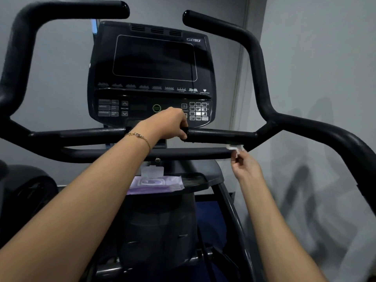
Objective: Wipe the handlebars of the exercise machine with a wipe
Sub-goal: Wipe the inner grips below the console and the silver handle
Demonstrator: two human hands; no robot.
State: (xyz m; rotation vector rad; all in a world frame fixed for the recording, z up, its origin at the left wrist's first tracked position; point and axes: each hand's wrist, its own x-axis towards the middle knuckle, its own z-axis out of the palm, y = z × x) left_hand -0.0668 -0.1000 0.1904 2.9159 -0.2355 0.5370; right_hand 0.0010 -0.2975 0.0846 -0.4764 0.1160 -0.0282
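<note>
The exercise machine has black handlebars: an upper crossbar (221,135), a lower padded bar (189,154) and two tall curved side bars (258,64). My left hand (166,124) grips the middle of the upper crossbar, fingers curled over it. My right hand (244,165) pinches a small white wipe (235,147) at the right end of the lower bar, just under the upper crossbar. Most of the wipe is hidden behind the bars.
A purple pack of wipes (156,183) with its flap up lies on the black tray (201,178) below the bars. The dark console (152,64) with its button panel stands behind. A grey wall is close on the right.
</note>
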